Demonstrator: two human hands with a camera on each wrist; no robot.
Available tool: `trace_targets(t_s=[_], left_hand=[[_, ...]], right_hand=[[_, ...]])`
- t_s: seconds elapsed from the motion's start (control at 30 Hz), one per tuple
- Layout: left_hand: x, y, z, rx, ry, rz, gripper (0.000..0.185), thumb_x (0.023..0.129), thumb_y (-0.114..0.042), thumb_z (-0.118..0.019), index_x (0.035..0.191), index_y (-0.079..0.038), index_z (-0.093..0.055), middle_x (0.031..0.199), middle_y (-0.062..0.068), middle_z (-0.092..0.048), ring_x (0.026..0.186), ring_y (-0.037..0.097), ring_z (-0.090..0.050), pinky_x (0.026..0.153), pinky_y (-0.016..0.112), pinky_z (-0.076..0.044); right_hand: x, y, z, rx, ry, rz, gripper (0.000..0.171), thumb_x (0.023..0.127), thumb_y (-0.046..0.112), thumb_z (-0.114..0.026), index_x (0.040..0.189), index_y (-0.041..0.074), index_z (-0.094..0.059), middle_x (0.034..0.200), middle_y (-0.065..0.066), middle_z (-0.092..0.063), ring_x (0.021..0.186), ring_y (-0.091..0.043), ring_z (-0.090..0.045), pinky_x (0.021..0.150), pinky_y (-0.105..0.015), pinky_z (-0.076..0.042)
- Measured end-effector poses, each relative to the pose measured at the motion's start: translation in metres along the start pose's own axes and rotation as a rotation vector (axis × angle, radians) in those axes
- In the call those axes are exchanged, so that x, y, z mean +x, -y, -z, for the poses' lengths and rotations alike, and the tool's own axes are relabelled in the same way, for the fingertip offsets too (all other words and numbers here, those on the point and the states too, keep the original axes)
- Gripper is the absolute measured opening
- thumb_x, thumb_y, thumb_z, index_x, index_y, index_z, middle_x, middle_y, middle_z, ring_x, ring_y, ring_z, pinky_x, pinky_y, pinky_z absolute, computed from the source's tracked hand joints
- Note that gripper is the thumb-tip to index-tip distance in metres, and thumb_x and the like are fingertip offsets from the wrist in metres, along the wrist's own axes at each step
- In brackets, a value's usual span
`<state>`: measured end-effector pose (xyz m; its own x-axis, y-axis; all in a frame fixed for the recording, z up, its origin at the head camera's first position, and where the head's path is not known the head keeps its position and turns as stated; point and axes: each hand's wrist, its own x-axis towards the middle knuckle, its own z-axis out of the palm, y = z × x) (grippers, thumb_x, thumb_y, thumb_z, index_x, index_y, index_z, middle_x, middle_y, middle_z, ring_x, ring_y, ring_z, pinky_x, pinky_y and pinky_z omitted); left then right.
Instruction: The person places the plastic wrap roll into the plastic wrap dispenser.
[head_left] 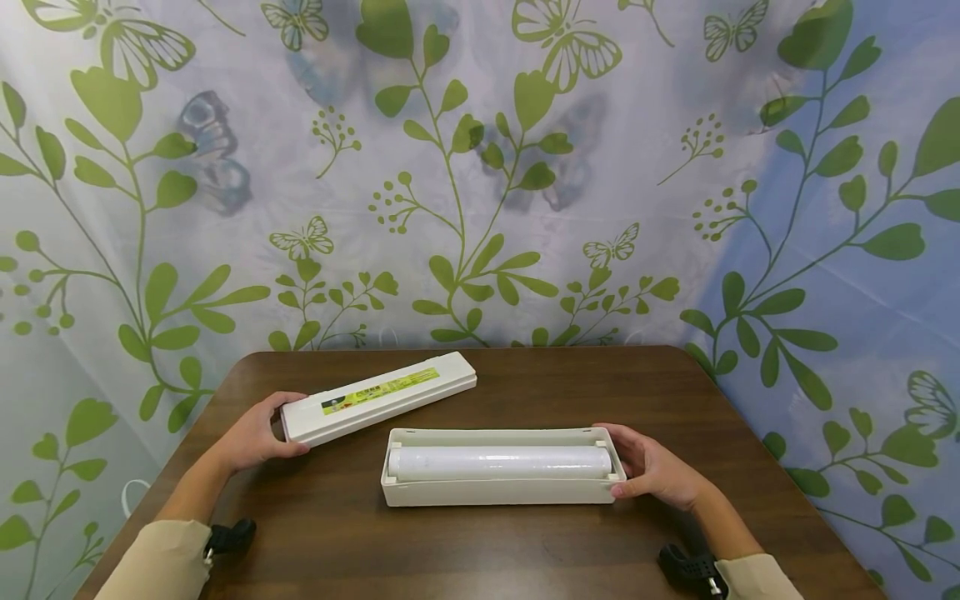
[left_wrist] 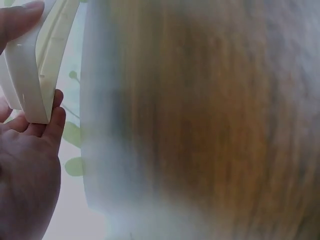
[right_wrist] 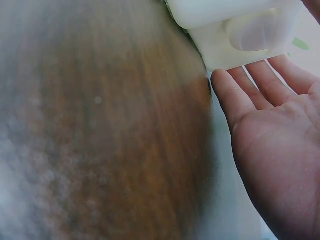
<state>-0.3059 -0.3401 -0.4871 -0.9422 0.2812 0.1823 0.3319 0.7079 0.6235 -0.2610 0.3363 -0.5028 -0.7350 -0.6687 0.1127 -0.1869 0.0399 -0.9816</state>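
Nearest the camera, two beige sleeves with black wrist mounts come in over the brown wooden desk [head_left: 525, 550]. The right hand [head_left: 656, 471] lies against the right end of an open white dispenser tray [head_left: 495, 493]; in the right wrist view its fingers [right_wrist: 235, 97] are straight and close together, their tips touching the tray's end wall, with nothing gripped. Just left of those fingers, inside the tray, a roll of clear cling film [head_left: 498, 462] lies lengthwise from end to end.

The left hand [head_left: 255, 433] holds the near end of the white lid [head_left: 378, 394], which lies left of and beyond the tray, apart from it. In the left wrist view the thumb sits on one side of the lid's end and the fingers [left_wrist: 52, 120] curl round the other, so the lid is pinched between them. The lid angles away from these fingers toward the back of the desk, its yellow-green label [head_left: 378, 390] facing up.

Behind the desk hangs a pale cloth [head_left: 675, 167] printed with green leaves and butterflies.
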Motion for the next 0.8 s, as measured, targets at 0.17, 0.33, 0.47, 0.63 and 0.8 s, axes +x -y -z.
trace_targets(t_s=[0.17, 0.33, 0.47, 0.63, 0.8], left_hand=[[-0.001, -0.007, 0.0, -0.013, -0.003, -0.009, 0.085, 0.071, -0.033, -0.095, 0.139, -0.003, -0.054, 0.136, 0.017, -0.062, 0.105, 0.009, -0.054, 0.088, 0.018, -0.044], [-0.001, -0.014, 0.0, -0.03, -0.016, -0.01, 0.08, 0.072, -0.032, -0.094, 0.137, -0.004, -0.056, 0.13, 0.015, -0.064, 0.102, 0.011, -0.055, 0.088, 0.026, -0.048], [-0.001, -0.016, -0.002, -0.03, -0.046, -0.021, 0.078, 0.073, -0.03, -0.094, 0.136, -0.004, -0.058, 0.128, 0.014, -0.065, 0.1, 0.009, -0.055, 0.087, 0.024, -0.048], [-0.001, -0.018, -0.006, -0.035, -0.091, -0.037, 0.076, 0.072, -0.029, -0.094, 0.135, -0.003, -0.06, 0.127, 0.015, -0.066, 0.098, 0.007, -0.056, 0.086, 0.018, -0.047], [-0.001, -0.021, -0.01, -0.088, -0.125, -0.061, 0.074, 0.072, -0.024, -0.095, 0.134, -0.003, -0.061, 0.125, 0.016, -0.067, 0.095, 0.005, -0.056, 0.084, 0.016, -0.047]], right_hand=[[0.0, 0.001, -0.001, -0.001, 0.0, 0.003, 0.09, 0.085, -0.002, -0.077, 0.156, -0.005, -0.023, 0.152, -0.028, -0.04, 0.128, -0.018, -0.056, 0.098, -0.037, -0.057], [0.0, 0.001, -0.001, -0.004, -0.004, 0.002, 0.089, 0.085, 0.0, -0.078, 0.156, -0.005, -0.025, 0.152, -0.03, -0.039, 0.128, -0.017, -0.056, 0.099, -0.037, -0.056], [0.0, 0.001, 0.0, -0.005, -0.006, -0.003, 0.089, 0.085, 0.0, -0.078, 0.156, -0.004, -0.025, 0.152, -0.031, -0.038, 0.129, -0.017, -0.056, 0.099, -0.036, -0.056], [-0.001, 0.002, 0.0, -0.007, -0.007, -0.008, 0.09, 0.085, 0.001, -0.079, 0.156, -0.004, -0.025, 0.152, -0.032, -0.037, 0.129, -0.016, -0.056, 0.099, -0.036, -0.056], [-0.001, 0.002, 0.0, -0.008, -0.01, -0.01, 0.09, 0.084, 0.0, -0.079, 0.156, -0.004, -0.025, 0.152, -0.029, -0.039, 0.129, -0.016, -0.056, 0.099, -0.035, -0.056]])
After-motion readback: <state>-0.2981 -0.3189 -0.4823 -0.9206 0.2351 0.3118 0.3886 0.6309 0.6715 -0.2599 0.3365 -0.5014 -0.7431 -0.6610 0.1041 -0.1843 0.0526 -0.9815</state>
